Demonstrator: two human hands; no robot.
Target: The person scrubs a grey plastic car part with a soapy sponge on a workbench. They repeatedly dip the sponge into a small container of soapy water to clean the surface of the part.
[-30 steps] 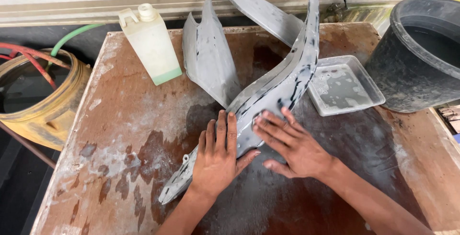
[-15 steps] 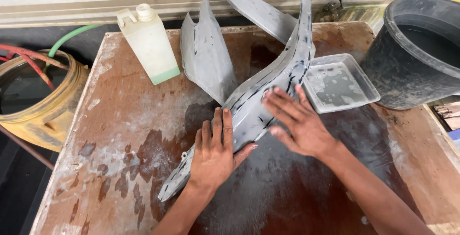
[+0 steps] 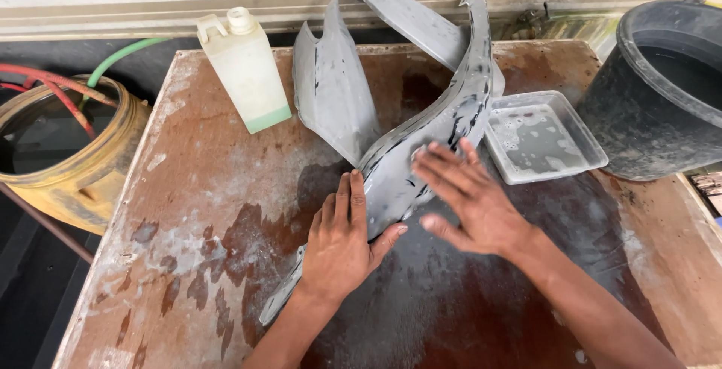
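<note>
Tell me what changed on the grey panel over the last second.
The right hand slid up along the curved grey panel, away from the person and toward the shallow plastic tray, fingers flat on the surface. The left hand stayed pressed on the panel's lower part. Panel, tray, bottle and black bucket kept their places.

Open passage: bare wet counter (image 3: pixel 188 211) at lower left of the frame and its lower centre. Obstacles: white plastic bottle (image 3: pixel 246 69) upper left; grey curved panel (image 3: pixel 421 124) across centre; shallow tray (image 3: pixel 543 137) and black bucket (image 3: pixel 662 91) right; yellow drum (image 3: pixel 60 151) off left edge.
</note>
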